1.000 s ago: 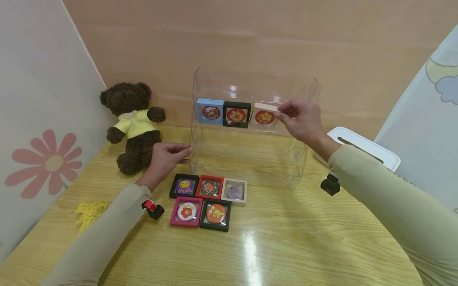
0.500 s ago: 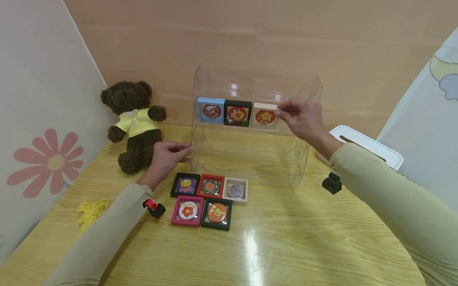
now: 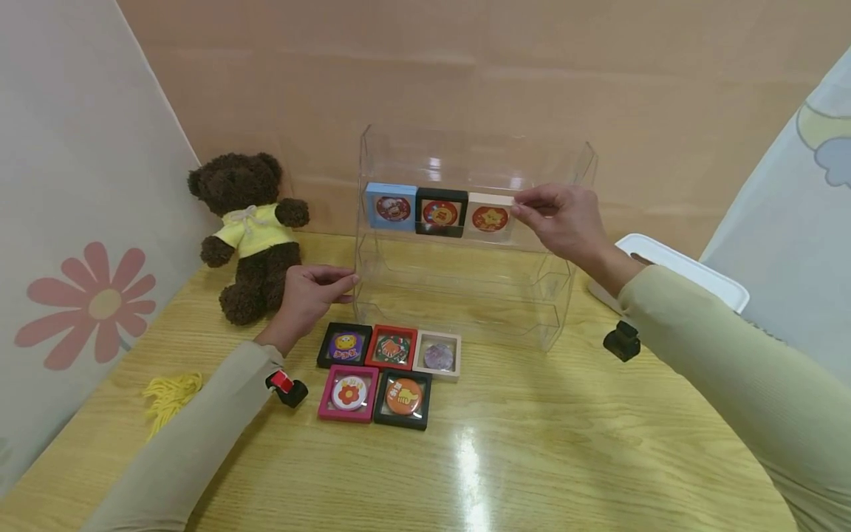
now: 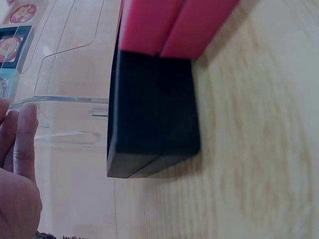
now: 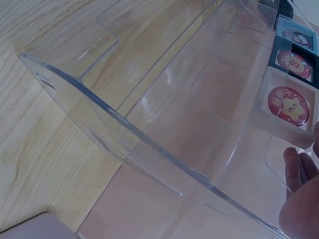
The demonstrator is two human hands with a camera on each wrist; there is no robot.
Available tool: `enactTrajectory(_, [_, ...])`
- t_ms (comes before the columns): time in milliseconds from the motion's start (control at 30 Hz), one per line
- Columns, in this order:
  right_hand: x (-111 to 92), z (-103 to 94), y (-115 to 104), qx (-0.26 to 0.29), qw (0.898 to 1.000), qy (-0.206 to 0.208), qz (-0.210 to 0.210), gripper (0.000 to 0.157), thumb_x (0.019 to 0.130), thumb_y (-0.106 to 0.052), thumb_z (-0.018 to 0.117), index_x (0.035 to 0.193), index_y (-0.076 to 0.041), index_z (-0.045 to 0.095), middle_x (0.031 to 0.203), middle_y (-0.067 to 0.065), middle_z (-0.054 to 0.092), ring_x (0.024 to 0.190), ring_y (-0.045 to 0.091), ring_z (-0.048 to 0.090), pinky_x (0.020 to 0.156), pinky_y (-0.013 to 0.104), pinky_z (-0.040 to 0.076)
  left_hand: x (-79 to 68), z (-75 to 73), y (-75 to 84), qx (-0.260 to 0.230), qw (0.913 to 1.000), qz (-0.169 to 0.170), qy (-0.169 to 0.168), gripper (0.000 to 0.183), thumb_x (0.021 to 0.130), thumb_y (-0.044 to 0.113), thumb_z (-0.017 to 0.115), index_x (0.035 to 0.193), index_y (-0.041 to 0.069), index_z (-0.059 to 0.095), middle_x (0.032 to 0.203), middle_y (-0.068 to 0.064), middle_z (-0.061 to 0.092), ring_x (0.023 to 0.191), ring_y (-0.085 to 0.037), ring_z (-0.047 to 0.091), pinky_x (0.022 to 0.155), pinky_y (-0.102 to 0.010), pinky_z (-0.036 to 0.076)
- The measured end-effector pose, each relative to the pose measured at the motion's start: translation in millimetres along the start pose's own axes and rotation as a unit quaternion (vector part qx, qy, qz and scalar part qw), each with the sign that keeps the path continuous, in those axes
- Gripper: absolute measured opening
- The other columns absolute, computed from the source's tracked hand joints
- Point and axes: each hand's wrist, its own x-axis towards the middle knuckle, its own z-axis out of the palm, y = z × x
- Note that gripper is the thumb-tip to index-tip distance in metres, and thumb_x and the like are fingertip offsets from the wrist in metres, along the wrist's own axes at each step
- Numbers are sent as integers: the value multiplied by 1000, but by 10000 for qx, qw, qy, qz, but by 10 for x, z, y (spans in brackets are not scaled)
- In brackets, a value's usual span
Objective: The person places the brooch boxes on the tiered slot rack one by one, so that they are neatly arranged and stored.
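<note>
A clear acrylic display rack point(image 3: 459, 284) stands on the table. My left hand point(image 3: 307, 299) pinches its left side panel between thumb and fingers. On the rack's upper tier a light blue framed badge point(image 3: 392, 208), a black framed badge point(image 3: 441, 213) and a cream framed badge with a yellow star point(image 3: 490, 217) stand in a row. My right hand point(image 3: 565, 222) holds the cream frame by its top right corner. That frame sits against the black one. In the right wrist view, fingertips point(image 5: 293, 164) show beside the cream frame's edge.
Several framed badges lie flat before the rack, among them a pink frame point(image 3: 346, 394) and a red one point(image 3: 392, 346). A brown teddy bear point(image 3: 249, 236) sits at left, near yellow yarn point(image 3: 171, 395). A white tissue box point(image 3: 685, 270) stands at right.
My right hand has slid the cream framed badge left, closing the gap to the black frame. The left hand stays at the rack's side.
</note>
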Motion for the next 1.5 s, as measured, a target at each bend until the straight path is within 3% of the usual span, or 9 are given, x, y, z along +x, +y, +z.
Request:
enactTrajectory(200, [-51, 2, -5, 76, 9999, 137, -39, 23, 89, -18, 69, 96, 4, 72, 99, 16, 68, 84, 26, 68, 68, 10, 52, -5, 4, -19, 41, 10000, -25, -16, 31, 86, 5, 71, 104, -19, 63, 84, -5, 69, 72, -16, 68, 66, -36, 60])
enactTrajectory(367, [-89, 26, -39, 284, 9964, 727, -333, 20, 88, -14, 71, 92, 6, 70, 105, 16, 66, 92, 26, 66, 77, 21, 56, -1, -1, -36, 69, 10000, 34, -6, 31, 85, 6, 72, 104, -18, 64, 87, -7, 69, 72, -18, 69, 66, -37, 60])
enactTrajectory(533, [-152, 59, -121, 302, 9896, 1165, -793, 16, 85, -8, 72, 88, 7, 68, 103, 17, 65, 92, 23, 63, 75, 16, 54, -3, -4, -29, 71, 9999, 72, -6, 31, 85, 6, 72, 104, -17, 64, 87, -7, 69, 73, -19, 69, 66, -37, 60])
enactTrajectory(767, [-346, 209, -259, 282, 9786, 1150, -1680, 10, 82, -3, 74, 78, 4, 67, 88, 13, 67, 79, 20, 61, 65, 13, 53, 6, -1, -11, 24, 9999, 124, -31, 30, 86, 5, 71, 103, -19, 64, 85, -6, 70, 72, -19, 69, 66, -37, 60])
enactTrajectory(867, [-434, 285, -305, 560, 9777, 960, -1782, 9, 81, -1, 74, 76, 2, 66, 86, 11, 67, 75, 17, 61, 64, 14, 53, 11, -2, -15, 29, 9999, 142, -36, 30, 86, 5, 71, 103, -18, 64, 85, -6, 70, 73, -18, 69, 66, -37, 60])
enactTrajectory(1167, [-737, 482, -370, 946, 9827, 514, -1508, 11, 80, 3, 73, 77, -5, 66, 81, 2, 65, 68, 11, 59, 59, 20, 56, 5, 6, -31, 35, 10000, 88, -30, 30, 85, 7, 72, 102, -17, 65, 86, -7, 70, 74, -19, 69, 66, -37, 59])
enactTrajectory(1500, [-1127, 682, -351, 893, 9940, -296, -561, 8, 85, -10, 73, 85, -8, 66, 84, -2, 62, 74, 11, 59, 57, 26, 57, 1, -6, -39, 34, 9999, 138, -15, 30, 85, 7, 72, 102, -17, 66, 86, -7, 70, 75, -19, 69, 66, -37, 59])
